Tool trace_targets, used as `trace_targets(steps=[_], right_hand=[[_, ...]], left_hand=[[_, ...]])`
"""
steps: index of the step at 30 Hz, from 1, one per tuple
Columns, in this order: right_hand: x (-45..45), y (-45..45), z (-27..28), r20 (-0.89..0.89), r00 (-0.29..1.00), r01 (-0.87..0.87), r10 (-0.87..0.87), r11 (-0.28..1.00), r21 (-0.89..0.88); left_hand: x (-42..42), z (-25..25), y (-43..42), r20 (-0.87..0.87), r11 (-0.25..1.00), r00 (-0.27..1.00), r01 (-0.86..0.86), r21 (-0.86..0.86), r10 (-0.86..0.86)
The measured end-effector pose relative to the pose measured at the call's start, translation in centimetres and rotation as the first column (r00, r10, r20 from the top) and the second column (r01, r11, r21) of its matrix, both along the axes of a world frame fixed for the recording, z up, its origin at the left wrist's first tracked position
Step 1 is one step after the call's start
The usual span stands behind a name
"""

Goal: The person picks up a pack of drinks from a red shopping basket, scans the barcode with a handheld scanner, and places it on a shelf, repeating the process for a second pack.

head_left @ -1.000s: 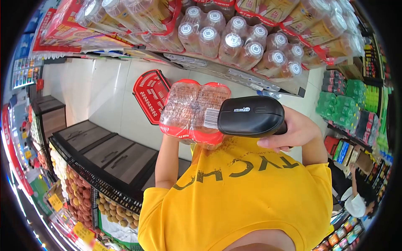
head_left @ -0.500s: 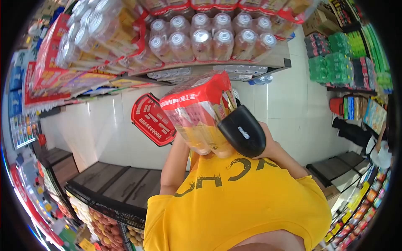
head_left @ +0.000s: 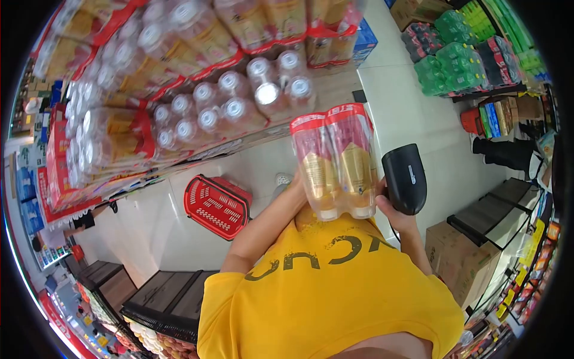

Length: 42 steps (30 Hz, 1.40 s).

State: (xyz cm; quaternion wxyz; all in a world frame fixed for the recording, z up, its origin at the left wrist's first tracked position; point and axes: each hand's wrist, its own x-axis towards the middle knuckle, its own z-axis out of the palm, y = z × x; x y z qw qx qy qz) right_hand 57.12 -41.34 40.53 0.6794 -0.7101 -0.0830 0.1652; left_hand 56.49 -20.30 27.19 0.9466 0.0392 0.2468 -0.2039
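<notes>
A shrink-wrapped pack of bottles [head_left: 338, 161] with red-and-pink wrap and golden-yellow labels is held upright before my chest. My left hand [head_left: 297, 184] grips its left side from behind; most of the fingers are hidden by the pack. To the right of the pack is a black barcode scanner [head_left: 405, 179] with a rounded head. My right hand [head_left: 396, 210] is closed on it from below, thumb showing between scanner and pack, the other fingers mostly hidden. A thin dark cord shows beneath this hand.
Stacked bottle packs [head_left: 233, 113] fill a display at the upper left. A red shopping basket [head_left: 216, 206] stands on the floor at left. Green bottle packs [head_left: 451, 69], a cardboard box [head_left: 460, 260] and a dark shelf [head_left: 490, 209] are at right. A person in dark trousers [head_left: 505, 152] is at far right.
The pack has swung from a slant to facing me upright, shifting right. The scanner has moved right, apart from the pack. The view has turned, with the display now farther left.
</notes>
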Motion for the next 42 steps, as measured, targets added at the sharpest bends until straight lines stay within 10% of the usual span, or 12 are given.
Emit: trace_targets(steps=[8, 12, 28, 42], right_hand=[[14.0, -2.1, -2.9, -0.188, 0.980, 0.060, -0.058, 0.998, 0.002], [22.0, -0.2, -3.8, -0.354, 0.929, -0.062, 0.108, 0.988, 0.139], [25.1, 4.8, -10.2, -0.565, 0.825, 0.144, -0.016, 0.973, 0.183], [25.2, 4.7, -10.4, -0.554, 0.832, 0.136, 0.033, 0.956, 0.261]], left_hand=[[10.1, -3.5, -3.5, 0.045, 0.993, 0.997, -0.059, -0.100, 0.064], [12.1, -2.6, -3.4, -0.100, 0.853, 0.969, -0.148, 0.501, 0.227], [10.0, 0.1, 0.2, -0.189, 0.831, 0.889, -0.287, 0.477, 0.416], [8.4, -0.1, 2.8, -0.117, 0.844, 0.965, -0.141, 0.518, 0.233]])
